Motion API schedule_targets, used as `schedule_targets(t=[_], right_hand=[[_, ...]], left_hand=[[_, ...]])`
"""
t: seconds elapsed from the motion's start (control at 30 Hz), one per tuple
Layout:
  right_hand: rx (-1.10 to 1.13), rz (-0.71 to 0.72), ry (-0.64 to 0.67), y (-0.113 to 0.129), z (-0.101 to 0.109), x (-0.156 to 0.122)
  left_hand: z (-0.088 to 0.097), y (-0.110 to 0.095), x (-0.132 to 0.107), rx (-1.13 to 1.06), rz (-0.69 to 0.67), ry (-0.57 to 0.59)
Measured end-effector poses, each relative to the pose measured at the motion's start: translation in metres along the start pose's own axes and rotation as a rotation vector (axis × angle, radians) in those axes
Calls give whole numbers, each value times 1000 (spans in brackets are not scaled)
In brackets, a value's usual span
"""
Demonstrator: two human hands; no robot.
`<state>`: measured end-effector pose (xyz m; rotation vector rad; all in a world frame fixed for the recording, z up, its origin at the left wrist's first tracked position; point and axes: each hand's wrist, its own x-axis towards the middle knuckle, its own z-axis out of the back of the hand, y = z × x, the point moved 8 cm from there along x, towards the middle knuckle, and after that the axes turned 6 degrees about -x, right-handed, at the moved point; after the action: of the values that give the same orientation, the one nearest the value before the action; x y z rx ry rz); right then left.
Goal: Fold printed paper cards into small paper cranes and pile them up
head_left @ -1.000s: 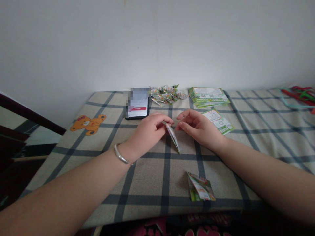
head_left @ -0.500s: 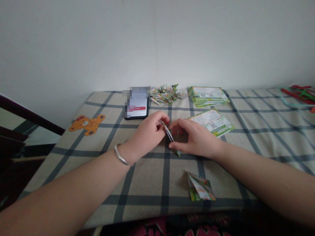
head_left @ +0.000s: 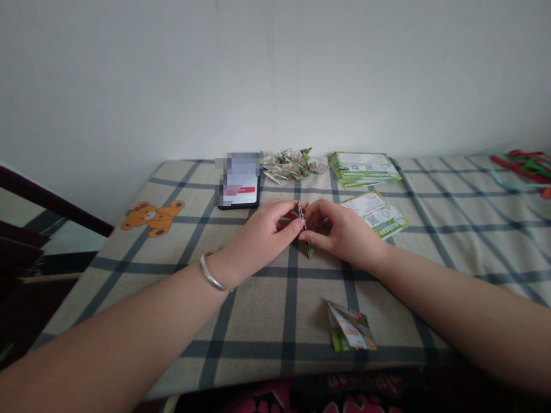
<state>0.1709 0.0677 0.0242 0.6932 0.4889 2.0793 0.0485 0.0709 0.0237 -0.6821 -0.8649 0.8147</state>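
Between my hands, over the middle of the table, a small folded paper [head_left: 307, 248] stands edge-on. My left hand [head_left: 275, 223] pinches it from the left, thumb against its edge. My right hand [head_left: 344, 229] grips it from the right, thumb and bent fingertips on it. Most of the paper is hidden by the fingers. Nearer to me lies another folded paper [head_left: 350, 326], a green and white piece with a diagonal flap. Just beyond my right hand is a flat printed leaflet [head_left: 373, 213], partly covered by that hand.
A phone [head_left: 239, 186] with a lit screen lies beyond my left hand. Beside it are several folded paper pieces [head_left: 293, 165] and a stack of leaflets [head_left: 365, 167]. A clear tray [head_left: 499, 175] with red and green items sits far right. The checked cloth [head_left: 253, 321] has a bear picture [head_left: 152, 218].
The held folded paper has turned more upright and moved slightly away from me. My left hand has shifted right, its thumb now pressing on the paper close to the right thumb.
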Motion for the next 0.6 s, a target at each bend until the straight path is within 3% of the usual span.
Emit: schedule_targets(t=[0.33, 0.6], right_hand=[[9, -18, 2, -1, 1, -2], [70, -93, 2, -7, 6, -4]], left_hand=[[1, -7, 1, 72, -50, -21], [1, -8, 1, 111, -72, 24]])
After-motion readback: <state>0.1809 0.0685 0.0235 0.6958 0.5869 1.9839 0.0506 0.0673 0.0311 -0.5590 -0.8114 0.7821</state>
